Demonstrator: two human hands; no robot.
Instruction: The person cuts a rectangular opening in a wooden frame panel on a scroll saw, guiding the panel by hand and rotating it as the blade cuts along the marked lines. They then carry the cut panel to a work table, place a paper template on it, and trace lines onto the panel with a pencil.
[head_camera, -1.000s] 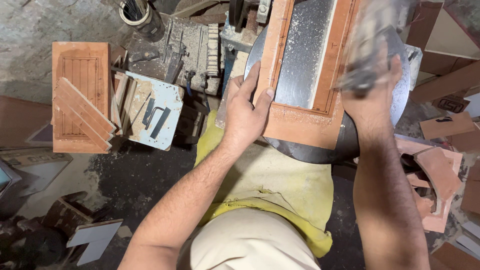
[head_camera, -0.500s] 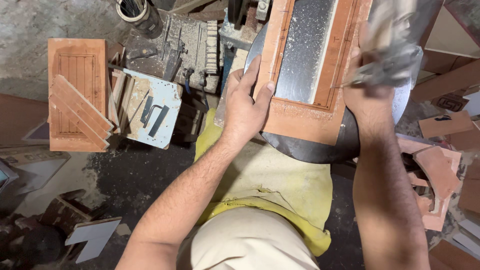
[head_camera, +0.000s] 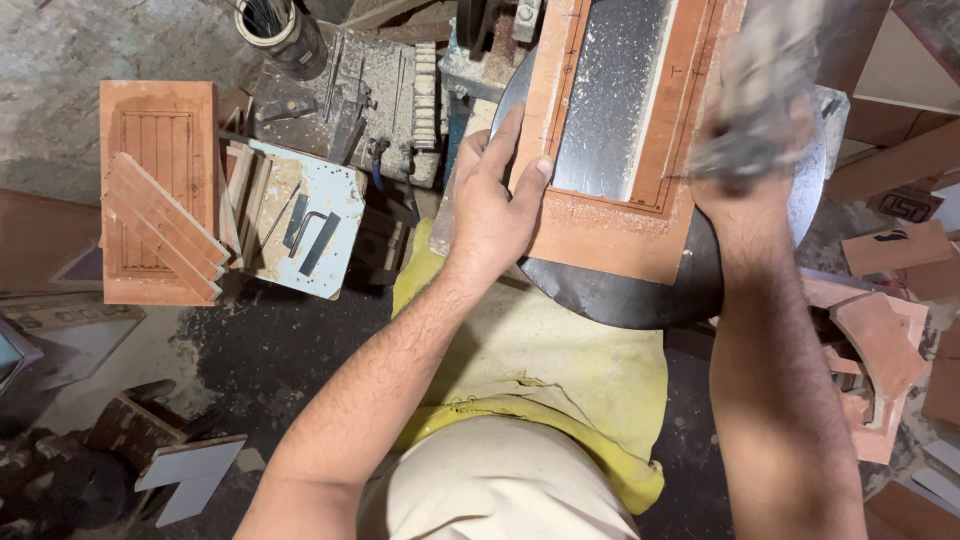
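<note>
While left hand (head_camera: 490, 205) is pressing flat, fingers spread, on the wooden frame (head_camera: 610, 235), right hand (head_camera: 745, 160) is blurring at its right rail – grip unreadable
Frame is lying on a round metal disc (head_camera: 600, 295); carved panel (head_camera: 160, 190), cluttered tool tray (head_camera: 300, 225) and wood offcuts (head_camera: 870, 350) are crowding both sides

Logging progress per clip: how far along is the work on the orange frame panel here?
Done: pencil lines run along the orange panel borders, and its centre is already open, showing the metal disc beneath. In hand: the left hand presses the panel's left edge; the right hand grips a tool too blurred to identify. Left: cannot tell; the lower border looks untouched.
</note>
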